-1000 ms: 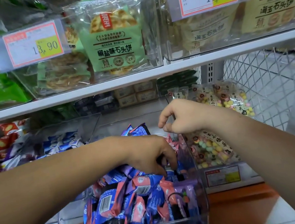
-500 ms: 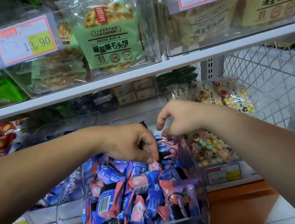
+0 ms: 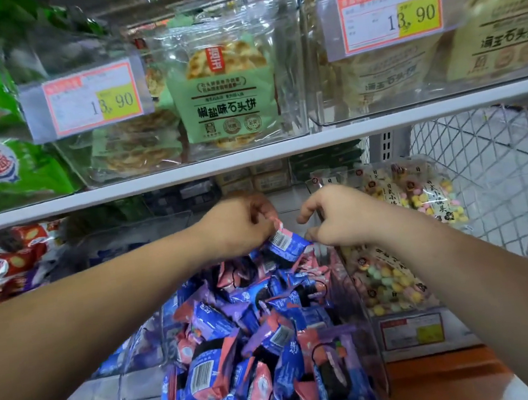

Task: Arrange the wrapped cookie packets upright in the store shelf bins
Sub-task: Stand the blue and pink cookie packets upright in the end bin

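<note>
A clear plastic bin (image 3: 370, 335) on the lower shelf holds a loose heap of several blue, pink and purple wrapped cookie packets (image 3: 239, 340). Above the heap's far end my left hand (image 3: 239, 229) pinches one blue-and-pink cookie packet (image 3: 285, 241) by its crimped top edge, lifting it clear of the heap. My right hand (image 3: 337, 217), fingers curled, pinches the same packet's right corner. Both forearms reach in from the bottom corners.
A white shelf board (image 3: 251, 158) runs just above my hands, carrying clear bins of flat cake packs (image 3: 227, 95) and price tags. A bin of pastel candy bags (image 3: 392, 270) stands right of the cookie bin; a wire mesh panel (image 3: 489, 167) lies beyond. Red snack bags (image 3: 6, 258) sit left.
My left hand has risen from the heap and moved back, bringing one packet up with it. My right hand has come over and taken hold of the packet's right corner.
</note>
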The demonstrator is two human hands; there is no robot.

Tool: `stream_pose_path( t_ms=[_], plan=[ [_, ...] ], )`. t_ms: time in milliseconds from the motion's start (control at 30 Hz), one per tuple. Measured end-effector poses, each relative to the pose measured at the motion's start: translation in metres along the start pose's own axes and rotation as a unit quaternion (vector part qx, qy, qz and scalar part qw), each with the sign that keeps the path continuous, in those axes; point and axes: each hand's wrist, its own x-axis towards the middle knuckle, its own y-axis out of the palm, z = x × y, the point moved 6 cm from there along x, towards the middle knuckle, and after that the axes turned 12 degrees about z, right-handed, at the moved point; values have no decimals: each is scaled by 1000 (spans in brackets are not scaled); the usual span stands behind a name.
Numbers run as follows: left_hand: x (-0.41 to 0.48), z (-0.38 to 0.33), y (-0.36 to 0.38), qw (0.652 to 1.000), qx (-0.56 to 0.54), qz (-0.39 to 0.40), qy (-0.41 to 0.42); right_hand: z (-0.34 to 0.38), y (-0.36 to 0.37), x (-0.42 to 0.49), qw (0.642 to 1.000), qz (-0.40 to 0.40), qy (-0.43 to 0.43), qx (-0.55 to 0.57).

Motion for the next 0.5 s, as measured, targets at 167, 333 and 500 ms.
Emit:
stream_pose_path(
  t_ms=[167, 333, 500],
  plan=[
    [5, 2, 0, 995, 69, -70, -1, -5, 1, 1, 1000, -8, 7, 16],
    [-21, -42, 30, 982, 18, 136, 133, -5, 0, -1, 999, -15, -3, 33],
    [-44, -36, 64, 937, 35, 346, 40, 6, 5, -10, 1000, -2, -10, -15]
  ],
)
